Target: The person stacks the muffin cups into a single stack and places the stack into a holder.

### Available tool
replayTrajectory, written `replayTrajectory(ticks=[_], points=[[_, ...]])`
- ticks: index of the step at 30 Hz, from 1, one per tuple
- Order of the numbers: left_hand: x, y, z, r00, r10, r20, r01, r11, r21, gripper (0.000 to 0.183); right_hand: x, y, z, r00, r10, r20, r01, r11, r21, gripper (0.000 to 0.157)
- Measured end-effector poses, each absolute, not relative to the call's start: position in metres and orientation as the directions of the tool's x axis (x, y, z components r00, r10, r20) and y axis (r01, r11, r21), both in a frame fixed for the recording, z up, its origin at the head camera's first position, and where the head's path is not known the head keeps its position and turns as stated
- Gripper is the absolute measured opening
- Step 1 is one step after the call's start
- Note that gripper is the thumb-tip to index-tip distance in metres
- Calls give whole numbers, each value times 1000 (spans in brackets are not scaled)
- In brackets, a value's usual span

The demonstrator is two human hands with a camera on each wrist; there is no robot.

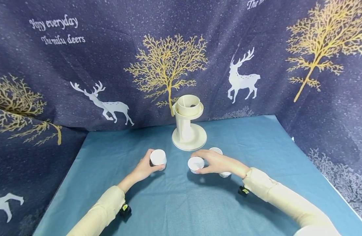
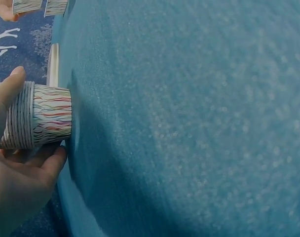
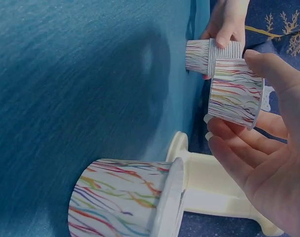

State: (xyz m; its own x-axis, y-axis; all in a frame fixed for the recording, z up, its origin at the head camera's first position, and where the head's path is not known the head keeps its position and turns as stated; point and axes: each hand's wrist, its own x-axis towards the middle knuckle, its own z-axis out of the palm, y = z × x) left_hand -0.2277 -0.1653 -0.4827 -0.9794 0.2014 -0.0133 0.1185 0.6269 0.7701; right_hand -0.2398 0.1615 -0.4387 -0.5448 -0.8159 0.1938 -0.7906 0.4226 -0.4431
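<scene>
My left hand [image 1: 144, 167] grips a stack of nested paper cups [image 1: 158, 157] from the side. In the left wrist view the stack [image 2: 51, 113] has many ridged rims and wavy coloured lines, its base close to the cloth. My right hand [image 1: 216, 162] holds one paper cup [image 1: 195, 165] by thumb and fingers, mouth up and raised above the table. The right wrist view shows this cup [image 3: 236, 94] with the same coloured lines. Two more cups stand by my right hand, one cup [image 1: 216, 150] behind it and another cup [image 1: 225, 174] partly hidden beneath the wrist.
A cream stand [image 1: 189, 137] with a round base stands at the back of the table, holding a cream cylinder [image 1: 188, 105] in its top ring. Blue cloth [image 1: 175, 203] covers the table. A dark curtain [image 1: 110, 65] with deer and trees hangs behind.
</scene>
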Motion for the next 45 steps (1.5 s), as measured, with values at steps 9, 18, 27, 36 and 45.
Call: replayTrajectory(ticks=[9,18,27,36,45], points=[[-226,-165,-482,-980,201,-5,124,624,771,71,-238,155,-437,-542,-811,222,-798,413,-439,42],[-226,-164,-481,-979,205,7,134,614,778,70,-237,151,-438,-540,-808,236,-805,414,-426,42],[-226,-164,-482,-980,199,3,127,613,780,71,-235,146,-433,-554,-804,215,-782,415,-464,42],[-226,-166,-488,-980,201,-5,121,608,785,71,-232,142,-433,-585,-790,183,-734,420,-534,46],[-226,-165,-487,-980,198,16,135,605,785,72,-233,132,-428,-632,-758,162,-660,417,-624,46]])
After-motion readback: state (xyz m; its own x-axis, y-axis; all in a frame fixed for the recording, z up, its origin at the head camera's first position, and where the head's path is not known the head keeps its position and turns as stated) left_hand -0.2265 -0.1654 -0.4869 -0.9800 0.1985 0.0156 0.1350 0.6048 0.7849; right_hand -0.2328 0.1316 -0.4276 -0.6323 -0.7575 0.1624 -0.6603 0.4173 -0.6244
